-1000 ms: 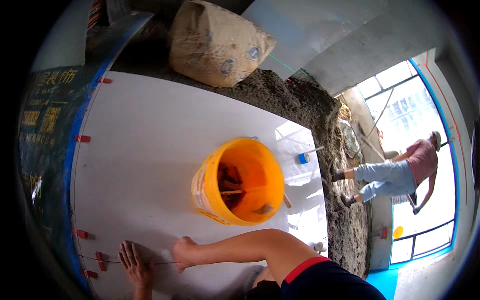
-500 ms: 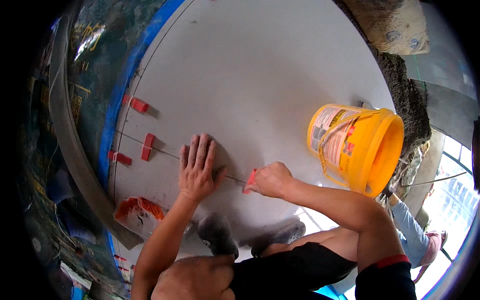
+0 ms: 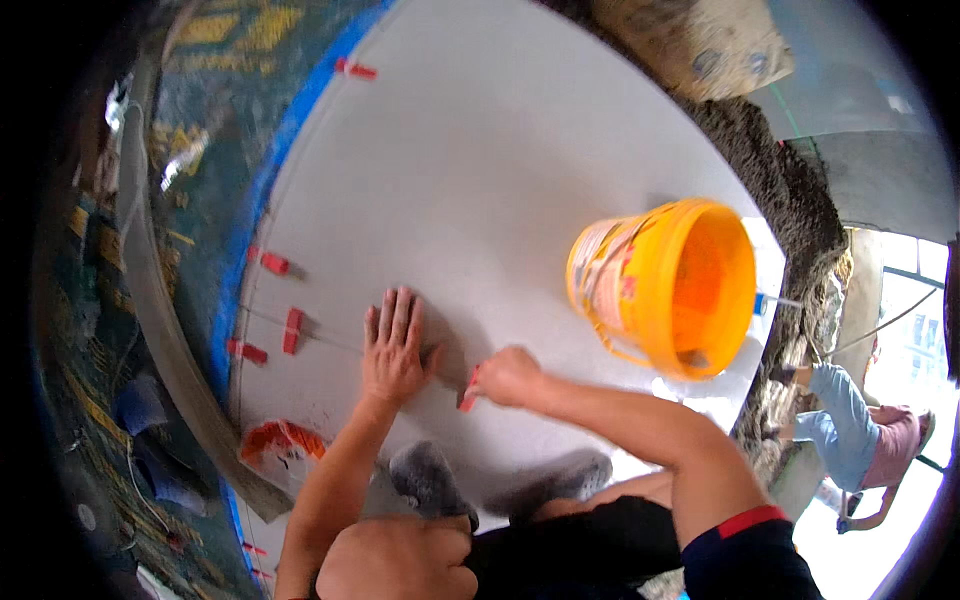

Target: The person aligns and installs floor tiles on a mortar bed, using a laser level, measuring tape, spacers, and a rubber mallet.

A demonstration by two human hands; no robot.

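Note:
My left hand (image 3: 393,350) lies palm down on the pale grey tiled floor (image 3: 500,180), fingers stretched out and dusty at the tips. It rests over a thin dark joint between tiles. To its right, my right hand (image 3: 510,377) is closed around a small red tile-leveling wedge (image 3: 468,390), whose lower end meets the floor at the joint. Another red wedge (image 3: 292,330) sits on the same joint left of my left hand. More wedges stand along the left edge, including one wedge (image 3: 272,262) and another wedge (image 3: 248,351).
A yellow bucket (image 3: 640,290) stands tilted in view at the right. Near my left forearm is a clear bag with an orange-red rim (image 3: 285,440). Blue film (image 3: 300,130) and a long grey strip (image 3: 150,260) border the left. A person (image 3: 870,440) bends over at the far right.
The view has shifted, so the bucket appears further left and the left-side wedges lower. My hands keep much the same pose. The person at the right shows more fully.

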